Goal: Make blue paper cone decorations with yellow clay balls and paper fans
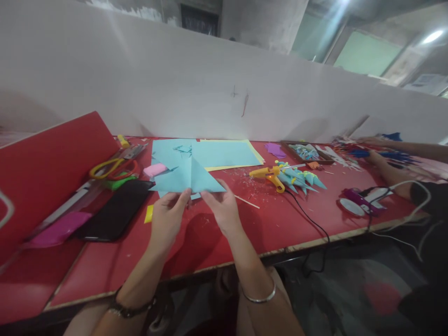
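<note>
Left forearm (140, 280) and right forearm (254, 261) are stretching forward, wearing one dark bracelet (128, 309) and one silver bangle (261, 298). Left hand (167, 214) and right hand (223, 209) are grasping one blue triangle (187, 176) of folded paper, both thumbs pressing on its near edge. Its tip is pointing away from the person; its long axis is running left to right, one crease crossing it squarely. The triangle is sitting just beyond both hands, the left thumb resting by the crease, the right hand reaching toward the right corner. Whether it is touching the desk (266, 228) is unclear.

Beyond the triangle, overlapping blue sheets (224, 154) are covering yellow paper. Left of it, one pink block (155, 170), one flat black object (118, 211) and two scissor handles, yellow (105, 168) and red (133, 170), are lying. Right of it, one stick (247, 201) is lying near, one glue gun (268, 174) is aiming its nozzle toward the triangle, and one tray (290, 153) is holding uncountable small pieces. Farther right, a co-worker's two arms are reaching in.
</note>
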A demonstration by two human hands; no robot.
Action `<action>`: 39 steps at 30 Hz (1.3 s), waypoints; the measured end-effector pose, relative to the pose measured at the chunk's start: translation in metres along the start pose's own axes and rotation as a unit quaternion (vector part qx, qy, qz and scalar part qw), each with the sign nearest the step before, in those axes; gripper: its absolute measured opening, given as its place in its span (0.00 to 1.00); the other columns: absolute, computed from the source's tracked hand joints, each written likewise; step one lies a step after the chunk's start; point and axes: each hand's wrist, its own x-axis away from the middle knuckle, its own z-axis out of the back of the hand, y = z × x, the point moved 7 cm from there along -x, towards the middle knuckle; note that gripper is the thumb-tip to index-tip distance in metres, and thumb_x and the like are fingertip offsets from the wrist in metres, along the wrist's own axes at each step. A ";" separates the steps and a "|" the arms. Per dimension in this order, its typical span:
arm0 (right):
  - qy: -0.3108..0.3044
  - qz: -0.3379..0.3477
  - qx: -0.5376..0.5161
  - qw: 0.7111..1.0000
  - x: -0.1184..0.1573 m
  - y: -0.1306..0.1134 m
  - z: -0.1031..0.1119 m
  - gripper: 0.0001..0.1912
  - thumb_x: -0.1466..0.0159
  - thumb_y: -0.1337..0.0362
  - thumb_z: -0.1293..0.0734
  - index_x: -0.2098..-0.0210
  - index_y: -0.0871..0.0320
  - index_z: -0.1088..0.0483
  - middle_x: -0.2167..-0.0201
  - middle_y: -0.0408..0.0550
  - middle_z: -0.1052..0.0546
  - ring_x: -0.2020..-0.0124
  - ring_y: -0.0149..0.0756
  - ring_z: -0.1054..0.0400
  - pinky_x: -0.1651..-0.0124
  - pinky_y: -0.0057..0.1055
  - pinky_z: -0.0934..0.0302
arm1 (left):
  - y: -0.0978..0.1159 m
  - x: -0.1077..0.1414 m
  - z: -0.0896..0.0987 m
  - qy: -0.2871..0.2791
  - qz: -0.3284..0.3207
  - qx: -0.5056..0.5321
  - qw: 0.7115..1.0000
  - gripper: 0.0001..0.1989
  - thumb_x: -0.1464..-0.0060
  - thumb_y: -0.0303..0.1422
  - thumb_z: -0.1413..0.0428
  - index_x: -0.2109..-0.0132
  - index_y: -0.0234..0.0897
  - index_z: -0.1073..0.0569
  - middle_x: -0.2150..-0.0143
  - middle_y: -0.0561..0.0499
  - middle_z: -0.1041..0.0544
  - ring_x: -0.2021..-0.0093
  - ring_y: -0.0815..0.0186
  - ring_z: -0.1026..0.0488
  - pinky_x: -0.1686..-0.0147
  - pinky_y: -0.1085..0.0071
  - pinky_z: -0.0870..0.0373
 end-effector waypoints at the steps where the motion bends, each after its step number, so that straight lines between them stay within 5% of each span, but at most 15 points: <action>1: -0.024 -0.011 0.002 1.000 0.001 0.002 -0.005 0.17 0.53 0.58 0.29 0.66 0.58 0.32 0.69 0.45 0.24 0.66 0.35 0.29 0.58 0.33 0.35 | 0.000 0.001 0.000 0.007 0.003 0.000 1.000 0.16 0.56 0.41 0.45 0.83 0.37 0.35 0.84 0.56 0.34 0.79 0.71 0.38 0.75 0.74 0.40; 13: 0.003 -0.012 0.015 1.000 0.003 0.003 0.001 0.09 0.50 0.60 0.32 0.71 0.59 0.28 0.69 0.46 0.21 0.63 0.36 0.28 0.55 0.34 0.35 | 0.003 0.002 0.000 0.010 0.002 0.003 1.000 0.11 0.58 0.39 0.44 0.73 0.35 0.27 0.77 0.51 0.25 0.75 0.68 0.32 0.72 0.72 0.35; 20: -0.043 0.022 0.015 0.999 0.002 -0.005 -0.003 0.09 0.49 0.61 0.32 0.69 0.57 0.26 0.66 0.46 0.21 0.58 0.38 0.29 0.49 0.37 0.38 | 0.016 0.003 0.001 -0.002 -0.079 -0.106 0.991 0.11 0.54 0.40 0.47 0.72 0.35 0.28 0.75 0.50 0.24 0.74 0.65 0.30 0.74 0.73 0.35; 27: -0.053 0.035 0.050 0.997 0.002 -0.004 -0.005 0.08 0.48 0.61 0.32 0.68 0.54 0.26 0.68 0.44 0.22 0.59 0.39 0.29 0.50 0.40 0.38 | 0.022 0.000 -0.003 -0.055 -0.124 -0.156 0.978 0.11 0.54 0.40 0.49 0.74 0.37 0.29 0.76 0.50 0.24 0.72 0.64 0.29 0.74 0.72 0.35; 34: -0.128 0.056 0.119 0.983 0.005 -0.005 -0.011 0.08 0.44 0.61 0.34 0.67 0.57 0.27 0.67 0.46 0.23 0.62 0.39 0.29 0.55 0.38 0.36 | 0.029 -0.007 0.002 -0.129 -0.173 -0.199 0.956 0.11 0.57 0.39 0.48 0.81 0.39 0.32 0.79 0.51 0.26 0.76 0.65 0.31 0.72 0.72 0.35; 39: -0.161 0.092 0.184 0.965 0.007 -0.003 -0.012 0.11 0.42 0.60 0.36 0.63 0.57 0.28 0.63 0.48 0.23 0.59 0.39 0.30 0.53 0.39 0.37 | 0.025 -0.008 0.003 -0.173 -0.187 -0.199 0.946 0.11 0.56 0.40 0.47 0.72 0.39 0.26 0.73 0.50 0.23 0.72 0.64 0.30 0.68 0.72 0.34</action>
